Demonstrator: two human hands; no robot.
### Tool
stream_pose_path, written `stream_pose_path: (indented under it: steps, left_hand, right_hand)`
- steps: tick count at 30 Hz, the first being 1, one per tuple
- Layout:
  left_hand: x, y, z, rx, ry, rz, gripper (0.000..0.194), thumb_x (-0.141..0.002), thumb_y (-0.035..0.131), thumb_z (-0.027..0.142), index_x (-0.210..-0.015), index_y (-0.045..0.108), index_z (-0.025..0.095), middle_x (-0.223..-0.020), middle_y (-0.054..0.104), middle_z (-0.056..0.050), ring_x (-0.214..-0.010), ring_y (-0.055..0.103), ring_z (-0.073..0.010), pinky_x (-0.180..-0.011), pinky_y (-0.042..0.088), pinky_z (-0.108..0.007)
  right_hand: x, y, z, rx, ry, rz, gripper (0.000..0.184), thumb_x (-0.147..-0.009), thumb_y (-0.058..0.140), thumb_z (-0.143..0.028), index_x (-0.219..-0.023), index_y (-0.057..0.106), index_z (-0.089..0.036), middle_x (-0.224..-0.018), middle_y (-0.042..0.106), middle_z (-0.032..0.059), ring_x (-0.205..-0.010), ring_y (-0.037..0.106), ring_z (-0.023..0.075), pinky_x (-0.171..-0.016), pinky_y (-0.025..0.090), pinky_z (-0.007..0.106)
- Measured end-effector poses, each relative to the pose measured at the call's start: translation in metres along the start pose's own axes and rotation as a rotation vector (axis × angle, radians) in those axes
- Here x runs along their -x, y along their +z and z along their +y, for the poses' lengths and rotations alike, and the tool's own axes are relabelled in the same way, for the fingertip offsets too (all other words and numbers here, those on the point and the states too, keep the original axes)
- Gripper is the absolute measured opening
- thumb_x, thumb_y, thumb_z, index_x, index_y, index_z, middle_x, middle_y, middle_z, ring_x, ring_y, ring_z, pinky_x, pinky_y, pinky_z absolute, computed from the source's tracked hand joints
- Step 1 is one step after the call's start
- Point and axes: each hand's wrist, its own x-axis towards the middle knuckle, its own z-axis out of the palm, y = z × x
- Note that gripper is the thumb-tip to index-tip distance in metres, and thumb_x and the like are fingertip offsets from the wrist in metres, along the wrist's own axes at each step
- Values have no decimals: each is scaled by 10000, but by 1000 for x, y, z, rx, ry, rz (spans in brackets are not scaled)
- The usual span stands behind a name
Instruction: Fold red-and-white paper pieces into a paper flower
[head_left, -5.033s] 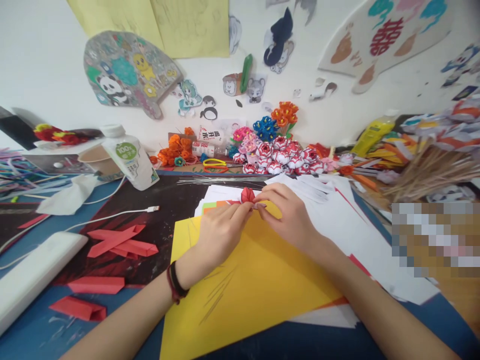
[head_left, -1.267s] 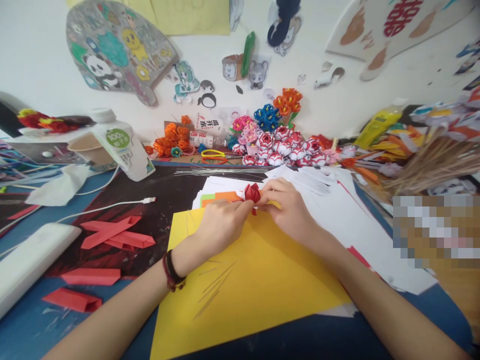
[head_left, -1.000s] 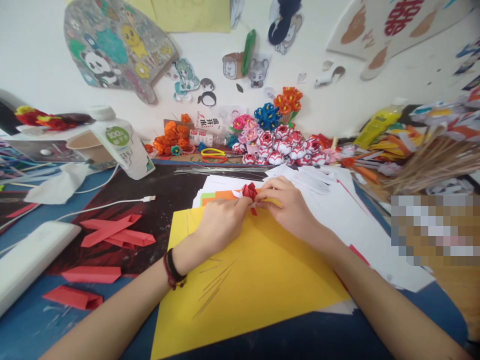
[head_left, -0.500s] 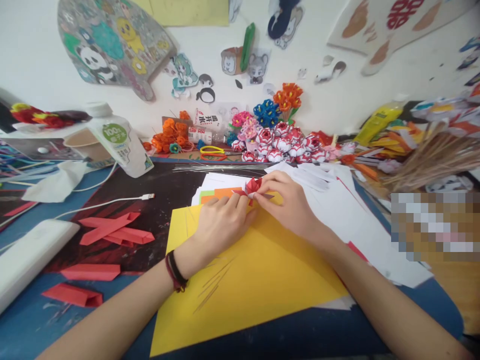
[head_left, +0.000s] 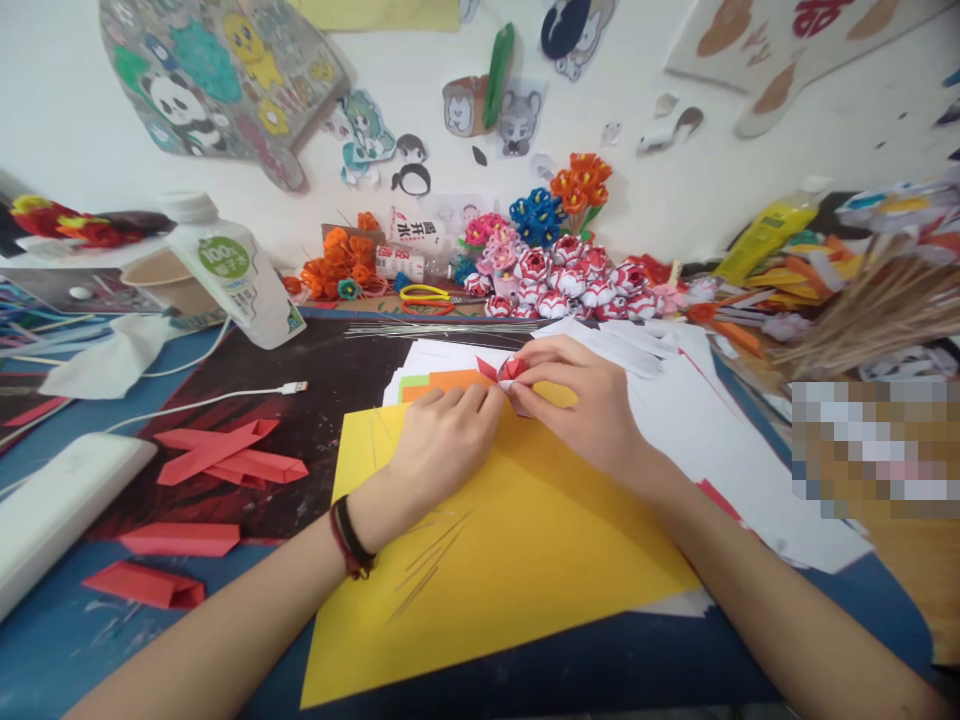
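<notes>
Between my two hands, above the far edge of a yellow paper sheet [head_left: 510, 560], is a small red folded-paper flower [head_left: 512, 369] with pointed petals. My right hand [head_left: 581, 400] pinches it between thumb and fingers. My left hand [head_left: 450, 430] is closed with its knuckles up, fingertips against the flower's near side; its grip is partly hidden. Thin wires [head_left: 431, 565] lie on the yellow sheet. To the left, folded red paper strips [head_left: 225, 455] are piled crosswise on a dark mat, with two more red folded pieces [head_left: 180, 539] below them.
White paper sheets [head_left: 720, 470] spread at right. At the back are finished red-and-white paper flowers [head_left: 570, 280], yellow-handled scissors [head_left: 424, 297] and a bundle of wires [head_left: 442, 329]. A white bottle [head_left: 236, 270], a cable [head_left: 210, 404] and a power strip [head_left: 75, 510] stand or lie left.
The red flower has been turned in my fingers, and a pointed petal now sticks up at its left. My right hand has shifted its pinch. The view has tilted slightly downward.
</notes>
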Motion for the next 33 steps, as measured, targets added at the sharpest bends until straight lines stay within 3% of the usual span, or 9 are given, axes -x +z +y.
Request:
stream_pose_path:
  steps: [9, 20, 28, 33]
  left_hand:
    - [0, -1, 0, -10, 12, 31, 159, -882, 513, 120, -745, 510, 200, -580, 530, 46, -500, 469, -132, -541, 254, -313]
    - [-1, -1, 1, 8, 30, 38, 144, -862, 516, 101, -755, 507, 197, -590, 540, 52, -483, 466, -122, -533, 256, -311]
    - [2, 3, 4, 4, 13, 76, 191, -886, 490, 102, -718, 500, 192, -550, 525, 42, -469, 440, -118, -538, 236, -309]
    - [2, 1, 4, 30, 25, 53, 221, -921, 469, 138, -711, 502, 195, -552, 532, 36, -475, 439, -118, -541, 240, -315]
  right_hand:
    - [-2, -3, 0, 2, 49, 49, 197, -821, 640, -84, -679, 696, -208, -941, 700, 34, -893, 678, 173, -831, 536, 330]
    - [-4, -7, 9, 15, 132, 39, 156, -811, 658, -114, -733, 728, -231, -888, 712, 13, -873, 678, 173, -839, 530, 337]
    - [-4, -7, 8, 22, 64, -61, 45, -793, 704, -193, -761, 675, -208, -993, 649, 42, -953, 645, 192, -867, 514, 346]
    - [-4, -6, 12, 46, 76, -37, 77, -841, 672, -204, -766, 665, -216, -1009, 639, 47, -978, 629, 196, -880, 501, 367]
